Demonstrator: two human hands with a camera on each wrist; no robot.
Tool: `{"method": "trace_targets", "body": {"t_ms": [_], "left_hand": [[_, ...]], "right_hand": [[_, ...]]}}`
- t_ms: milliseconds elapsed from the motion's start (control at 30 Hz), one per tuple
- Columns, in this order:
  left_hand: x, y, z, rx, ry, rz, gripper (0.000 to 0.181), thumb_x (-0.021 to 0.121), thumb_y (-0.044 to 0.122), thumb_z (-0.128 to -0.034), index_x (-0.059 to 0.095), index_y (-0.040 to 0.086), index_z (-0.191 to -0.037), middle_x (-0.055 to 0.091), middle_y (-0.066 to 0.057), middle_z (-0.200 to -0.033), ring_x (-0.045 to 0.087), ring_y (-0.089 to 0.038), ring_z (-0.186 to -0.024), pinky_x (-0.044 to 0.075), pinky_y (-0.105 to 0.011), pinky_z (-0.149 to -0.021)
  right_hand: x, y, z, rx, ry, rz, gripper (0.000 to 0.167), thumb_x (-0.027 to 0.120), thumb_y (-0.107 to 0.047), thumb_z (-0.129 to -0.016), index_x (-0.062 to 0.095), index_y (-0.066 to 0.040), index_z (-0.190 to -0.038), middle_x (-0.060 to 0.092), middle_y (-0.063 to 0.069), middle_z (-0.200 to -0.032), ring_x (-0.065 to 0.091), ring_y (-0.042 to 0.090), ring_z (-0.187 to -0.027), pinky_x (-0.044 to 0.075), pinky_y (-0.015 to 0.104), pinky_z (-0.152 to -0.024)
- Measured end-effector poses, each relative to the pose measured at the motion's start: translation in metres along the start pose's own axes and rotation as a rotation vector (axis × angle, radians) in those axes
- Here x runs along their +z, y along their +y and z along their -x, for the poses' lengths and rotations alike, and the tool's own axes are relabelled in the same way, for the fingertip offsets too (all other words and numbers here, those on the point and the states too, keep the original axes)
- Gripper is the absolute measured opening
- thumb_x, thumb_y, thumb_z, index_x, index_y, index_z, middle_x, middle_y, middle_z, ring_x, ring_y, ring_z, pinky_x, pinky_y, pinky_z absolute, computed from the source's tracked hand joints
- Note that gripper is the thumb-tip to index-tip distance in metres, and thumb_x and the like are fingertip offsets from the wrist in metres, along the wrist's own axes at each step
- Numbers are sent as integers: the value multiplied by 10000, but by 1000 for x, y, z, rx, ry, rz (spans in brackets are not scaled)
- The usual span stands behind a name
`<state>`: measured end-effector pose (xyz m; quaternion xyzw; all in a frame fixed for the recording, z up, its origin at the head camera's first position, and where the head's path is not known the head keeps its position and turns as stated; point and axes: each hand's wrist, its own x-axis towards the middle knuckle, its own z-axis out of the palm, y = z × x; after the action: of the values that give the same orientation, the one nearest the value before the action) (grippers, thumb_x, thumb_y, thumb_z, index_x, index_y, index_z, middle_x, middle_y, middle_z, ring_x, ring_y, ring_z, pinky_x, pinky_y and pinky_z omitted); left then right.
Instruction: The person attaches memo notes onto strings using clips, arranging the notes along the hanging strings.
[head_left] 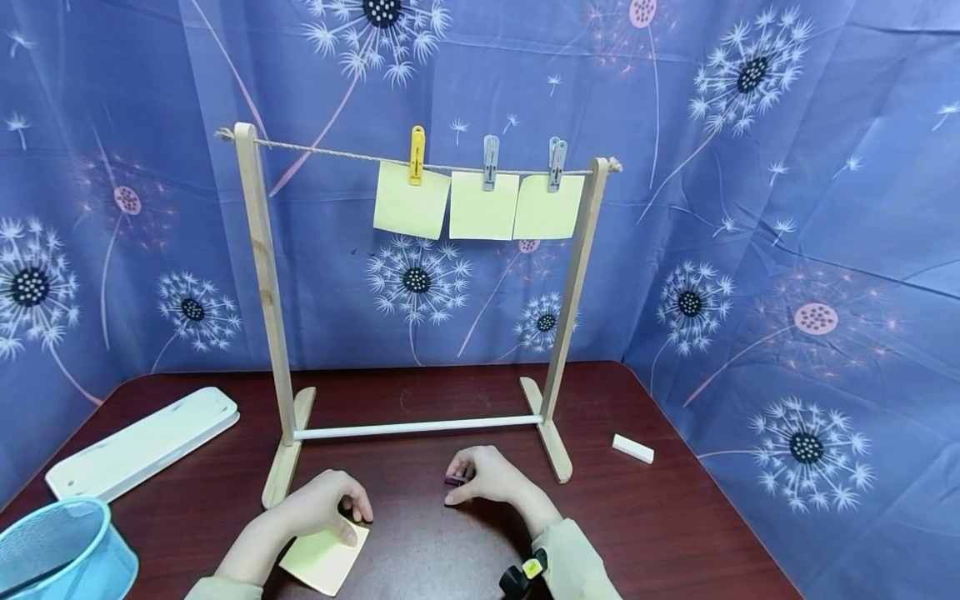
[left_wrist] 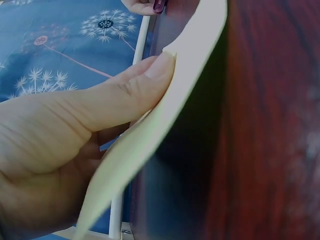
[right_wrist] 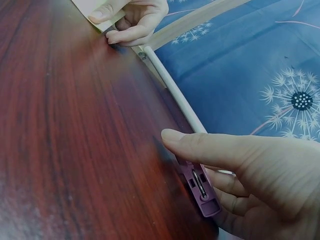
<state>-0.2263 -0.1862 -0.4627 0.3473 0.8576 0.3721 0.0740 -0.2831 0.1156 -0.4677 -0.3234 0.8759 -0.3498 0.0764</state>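
My left hand (head_left: 318,504) pinches a pale yellow paper square (head_left: 327,563) by its edge, low at the front left of the table. In the left wrist view the thumb presses on the paper (left_wrist: 145,135), which bends slightly and stands above the tabletop; the fingertips behind it are hidden. To the right, my right hand (head_left: 491,482) holds a purple clothespin (right_wrist: 200,187) between thumb and fingers, just above the table. Three similar paper squares hang from a rope (head_left: 322,151): the left one under a yellow clothespin (head_left: 417,157), the others under grey clothespins (head_left: 491,163).
The rope runs between two wooden posts (head_left: 264,275) joined by a white bar (head_left: 420,427) low down. A long white case (head_left: 142,442) and a blue mesh basket (head_left: 112,550) stand at the left. A small white block (head_left: 633,448) lies at the right.
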Motion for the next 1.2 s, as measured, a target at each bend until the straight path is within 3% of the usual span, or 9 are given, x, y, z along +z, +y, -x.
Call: {"method": "trace_targets", "body": {"t_ms": [233,600,800,1200], "left_hand": [[0,-1,1,-62,7,96,286,872,9,-569,705,44,-799,608,19,-678,478,50,-580,453,-182,-534],[0,2,3,-100,45,-27,299,904,54,-536,668,89,-717,580,62,-631,459,55,-585,429,-185,-553],[0,4,3,-129,39,-4,290,901,36,-538,669,79,-706,579,68,-612,464,44,-568,428,-190,-539],[-2,3,3,-128,39,-5,285,894,29,-535,704,84,-741,635,64,-604,500,51,-545,444,-188,-509]], "right_hand": [[0,0,0,-14,-1,-6,277,870,-176,-698,707,-62,-890,665,-12,-784,530,-26,-680,466,168,-661],[-1,-3,1,-6,-5,-1,269,866,-165,-701,704,-58,-888,668,13,-795,537,1,-689,459,174,-666],[-1,-3,1,-1,-3,6,267,865,-163,-700,704,-59,-887,667,14,-798,541,14,-695,455,173,-668],[0,-3,1,21,-6,0,264,864,-161,-701,705,-67,-891,665,-2,-802,535,9,-700,455,178,-668]]}}
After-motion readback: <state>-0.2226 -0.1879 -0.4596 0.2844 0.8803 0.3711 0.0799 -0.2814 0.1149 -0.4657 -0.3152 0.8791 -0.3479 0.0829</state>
